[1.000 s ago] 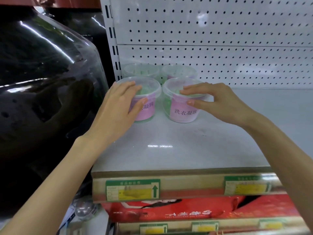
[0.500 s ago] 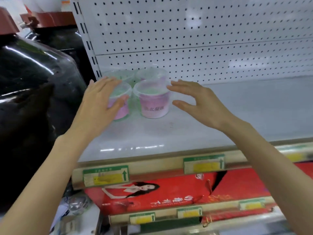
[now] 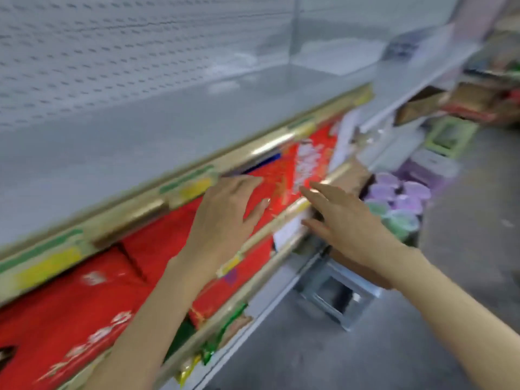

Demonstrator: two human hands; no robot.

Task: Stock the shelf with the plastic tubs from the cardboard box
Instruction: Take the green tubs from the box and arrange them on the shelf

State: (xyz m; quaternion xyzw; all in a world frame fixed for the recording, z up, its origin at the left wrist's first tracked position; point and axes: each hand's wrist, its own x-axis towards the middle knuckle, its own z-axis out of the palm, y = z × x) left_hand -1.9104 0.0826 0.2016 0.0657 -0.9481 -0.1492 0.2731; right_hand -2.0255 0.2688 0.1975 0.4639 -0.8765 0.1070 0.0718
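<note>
The view is blurred by motion. Several plastic tubs (image 3: 399, 198) with purple and green contents sit in a cardboard box (image 3: 351, 175) on the floor at the right. My left hand (image 3: 228, 212) hangs empty with relaxed fingers in front of the red packs under the shelf (image 3: 157, 130). My right hand (image 3: 343, 218) is empty too, fingers spread, just left of the box. The grey shelf board in view carries nothing; the tubs set on it earlier are out of frame.
Red packages (image 3: 84, 291) fill the lower shelves behind gold price rails (image 3: 146, 204). A small metal stool (image 3: 337, 296) stands on the grey floor under my right arm. More boxes and goods (image 3: 450, 136) lie further right along the aisle.
Both hands left the tubs on the shelf and swung down to the right. The view turned right, so the placed tubs are gone from sight and the box of tubs came into view.
</note>
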